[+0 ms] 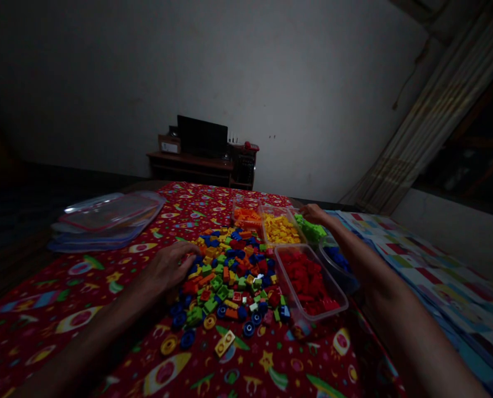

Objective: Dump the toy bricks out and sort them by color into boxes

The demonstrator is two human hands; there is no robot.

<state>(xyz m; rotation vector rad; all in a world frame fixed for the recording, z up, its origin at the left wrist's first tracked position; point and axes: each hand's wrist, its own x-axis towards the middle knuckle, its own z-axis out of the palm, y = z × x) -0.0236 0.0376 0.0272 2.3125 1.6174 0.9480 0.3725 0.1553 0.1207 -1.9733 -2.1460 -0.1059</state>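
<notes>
A heap of mixed coloured toy bricks [230,276] lies on a red patterned cloth [84,298]. My left hand [169,268] rests at the heap's left edge, fingers curled down onto the bricks. My right hand [313,213] reaches far over the tub of green bricks [310,228], fingers bent at its rim; what they hold, if anything, is hidden. Clear tubs stand to the right of the heap: red bricks [310,282], yellow bricks [280,229], orange bricks [246,216] and blue bricks [336,260].
A stack of clear tub lids [105,218] lies at the far left of the cloth. A checked cloth [416,265] covers the right side. A dark desk with a monitor [203,149] stands against the back wall. The room is dim.
</notes>
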